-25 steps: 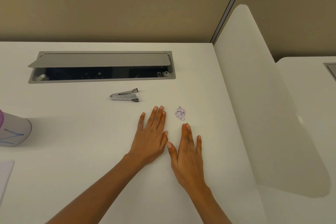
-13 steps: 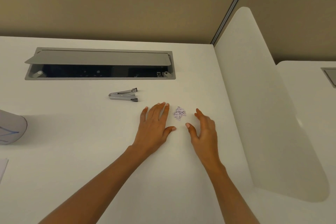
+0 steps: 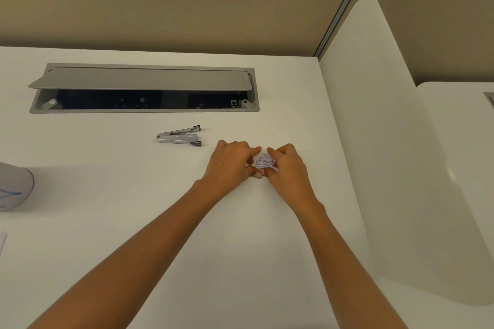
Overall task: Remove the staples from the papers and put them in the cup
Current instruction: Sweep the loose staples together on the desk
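A: Where's the cup (image 3: pixel 14 187)?

B: At the left edge of the surface (image 3: pixel 107 222), well apart from both hands; the left hand (image 3: pixel 230 163) is nearer it.

A: And the staples (image 3: pixel 264 161)?

B: A small round heap right of centre, between the hands; the left fingers (image 3: pixel 254 150) and the right hand (image 3: pixel 290 168) curl around it from either side, touching; not lifted, I judge.

No legible txt anywhere
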The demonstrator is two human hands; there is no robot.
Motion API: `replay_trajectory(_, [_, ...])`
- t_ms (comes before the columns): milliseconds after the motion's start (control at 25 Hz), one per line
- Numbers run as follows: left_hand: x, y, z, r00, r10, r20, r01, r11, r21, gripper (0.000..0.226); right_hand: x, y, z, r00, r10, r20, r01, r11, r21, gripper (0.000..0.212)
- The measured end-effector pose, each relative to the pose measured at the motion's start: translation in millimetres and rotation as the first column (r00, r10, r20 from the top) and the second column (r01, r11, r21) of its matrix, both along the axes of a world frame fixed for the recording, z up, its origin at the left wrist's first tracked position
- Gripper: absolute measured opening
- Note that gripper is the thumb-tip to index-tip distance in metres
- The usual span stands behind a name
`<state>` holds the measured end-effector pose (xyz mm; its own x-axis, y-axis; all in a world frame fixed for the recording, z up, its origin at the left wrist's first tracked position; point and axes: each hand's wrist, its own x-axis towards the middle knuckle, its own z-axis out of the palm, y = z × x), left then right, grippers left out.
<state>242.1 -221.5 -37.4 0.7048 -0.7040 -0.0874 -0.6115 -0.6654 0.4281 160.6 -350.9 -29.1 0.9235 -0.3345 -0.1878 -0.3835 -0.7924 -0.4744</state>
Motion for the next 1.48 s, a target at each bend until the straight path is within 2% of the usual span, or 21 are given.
replay_trajectory(200, [1.7, -1.0, 0.5, 0.998, 0.010, -0.058, -0.014, 0.998, -0.069, 0.043, 0.3, 7.7, 0.1, 0.998, 0.021, 0.064, -0.016, 0.997, -0.069, 0.022])
replay_trajectory(400, [2.8, -4.7, -5.3, 0.998, 0.024, -0.063, -0.027, 0.999, -0.046, 0.033, -1.3, 12.4, -3.6, 0.989, 0.009, 0.148, 0.011, 0.991, -0.130, 0.017])
replay_trajectory(640, [-3.5, -4.7, -8.3, 0.998, 0.064, 0.014, -0.061, 0.983, -0.174, 0.021, 1.9, 14.9, -8.8, 0.984, 0.000, 0.177, 0.038, 0.976, -0.214, 0.012])
replay_trajectory(760, [-3.6, -6.3, -9.0, 0.994, 0.080, 0.072, -0.065, 0.980, -0.187, 0.016, 2.0, 16.3, -11.1, 0.982, 0.001, 0.188, 0.048, 0.966, -0.255, 0.008])
replay_trajectory(1200, [-7.6, -2.5, -19.3, 0.961, 0.048, 0.273, 0.022, 0.969, -0.246, 0.002, -2.6, 23.4, -18.4, 0.952, 0.046, 0.301, 0.059, 0.942, -0.332, 0.030])
replay_trajectory(1361, [-10.7, -3.1, -18.5, 0.967, 0.113, 0.229, -0.041, 0.955, -0.294, 0.003, -0.1, 19.2, -19.6, 0.963, 0.037, 0.266, 0.037, 0.963, -0.268, 0.023])
replay_trajectory(1481, [-18.0, -1.0, -18.0, 0.976, 0.204, 0.078, -0.163, 0.916, -0.366, 0.011, 2.1, 11.1, -11.9, 0.975, -0.101, 0.198, 0.106, 0.994, -0.017, 0.012])
